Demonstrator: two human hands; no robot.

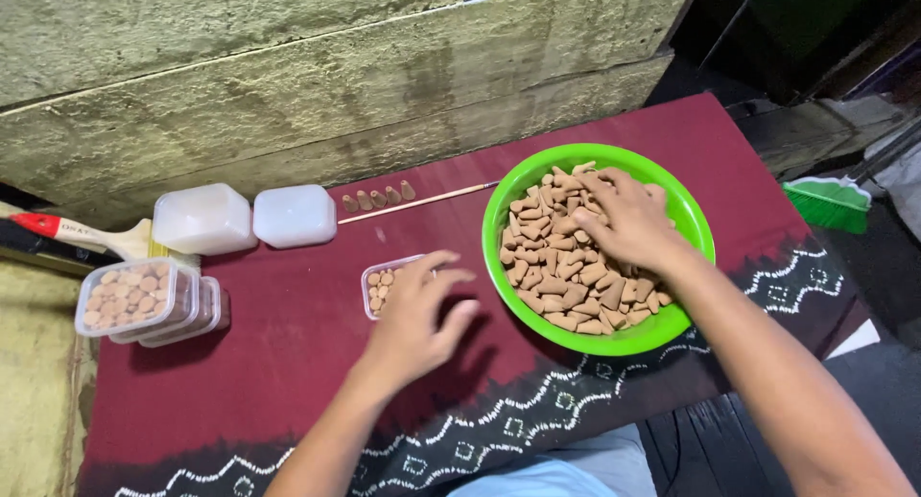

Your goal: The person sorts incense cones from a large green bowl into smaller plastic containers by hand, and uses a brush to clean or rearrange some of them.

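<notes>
Two hands at the filling step: your right hand (pixel 624 219) curls loosely onto cones (pixel 561 267) in the green bowl (pixel 693 230), your left hand (pixel 414 310) hovers open and empty over the small tub (pixel 381 288), which needs cones set in upright.

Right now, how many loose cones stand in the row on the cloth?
4 cones in a row on the maroon cloth, between the white lid and the thin stick. None look hidden.
</notes>
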